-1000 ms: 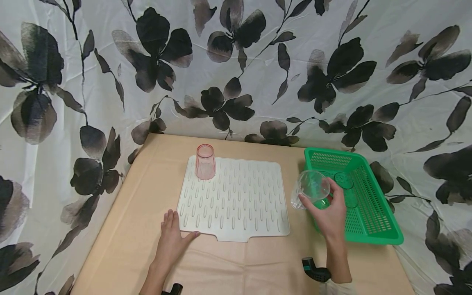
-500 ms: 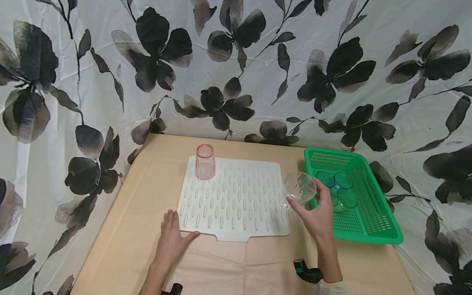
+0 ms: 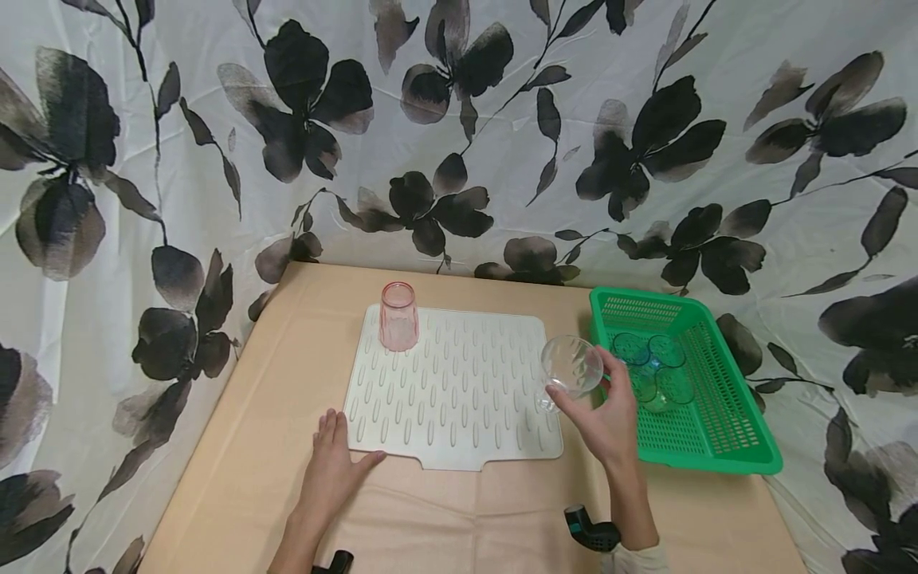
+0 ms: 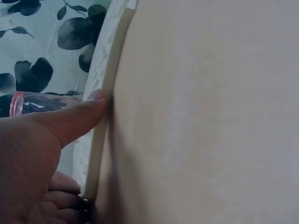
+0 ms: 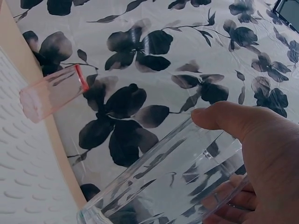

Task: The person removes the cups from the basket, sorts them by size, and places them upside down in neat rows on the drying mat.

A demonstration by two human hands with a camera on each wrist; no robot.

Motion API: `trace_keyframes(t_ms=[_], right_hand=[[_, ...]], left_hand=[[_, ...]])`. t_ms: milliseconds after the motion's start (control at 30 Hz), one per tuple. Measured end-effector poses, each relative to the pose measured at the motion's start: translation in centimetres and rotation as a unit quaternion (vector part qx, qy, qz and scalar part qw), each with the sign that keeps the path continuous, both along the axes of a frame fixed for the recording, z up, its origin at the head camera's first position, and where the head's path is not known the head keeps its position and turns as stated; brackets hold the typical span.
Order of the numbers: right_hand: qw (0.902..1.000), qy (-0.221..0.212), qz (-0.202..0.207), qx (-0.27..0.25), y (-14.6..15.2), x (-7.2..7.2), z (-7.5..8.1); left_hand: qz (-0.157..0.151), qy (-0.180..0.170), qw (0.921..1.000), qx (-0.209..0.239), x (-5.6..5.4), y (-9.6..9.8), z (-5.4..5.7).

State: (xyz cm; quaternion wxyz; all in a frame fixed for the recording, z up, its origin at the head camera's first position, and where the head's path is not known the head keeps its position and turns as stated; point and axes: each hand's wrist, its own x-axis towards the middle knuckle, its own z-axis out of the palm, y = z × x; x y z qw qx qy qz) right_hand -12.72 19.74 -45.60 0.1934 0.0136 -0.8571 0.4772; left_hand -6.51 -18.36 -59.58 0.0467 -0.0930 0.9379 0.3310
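Observation:
My right hand (image 3: 606,410) grips a clear drinking glass (image 3: 566,368) by its side, above the right edge of a white drying mat (image 3: 466,391). The right wrist view shows the thumb along the side of the clear glass (image 5: 163,182) and fingers on the other side. A pink-tinted glass (image 3: 398,317) stands on the mat's back left corner, its redder end upward. At the mat's front left corner rests my left hand (image 3: 333,462), fingers straight along the left edge. Its thumb touches the mat's edge (image 4: 100,135) in the left wrist view.
To the right of the mat stands a green plastic basket (image 3: 717,414) with several tinted glasses (image 3: 656,371) in its left part. The table (image 3: 459,518) has a beige cover. Behind it hangs a white curtain (image 3: 531,175) with dark flowers.
My right hand has carried the clear glass leftward from the basket's left side to over the mat's right edge. The left hand and the pink glass have stayed put.

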Motion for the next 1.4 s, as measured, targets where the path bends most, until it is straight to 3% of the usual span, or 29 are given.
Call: trace_keyframes(t_ms=[267,533,800,1100,1400], right_hand=[[0.9998,-0.016,0.007,-0.004,-0.5,0.2,-0.2],[0.9991,-0.029,0.03,0.006,-1.0,0.4,-0.1],[0.9968,-0.022,0.072,0.029,-2.0,0.7,-0.2],[0.9917,-0.008,0.125,0.029,-3.3,0.9,-0.2],[0.9818,0.017,0.187,0.027,-4.4,1.4,-0.3]], left_hand=[[0.0,0.0,0.9999,0.014,-0.7,0.4,2.2],[-0.054,0.035,0.9967,0.051,-1.7,2.7,6.3],[-0.109,0.06,0.9882,0.089,-1.9,5.0,9.8],[-0.149,0.068,0.9705,0.176,-2.3,7.0,12.4],[-0.2,0.105,0.9469,0.228,-2.9,8.5,13.9]])
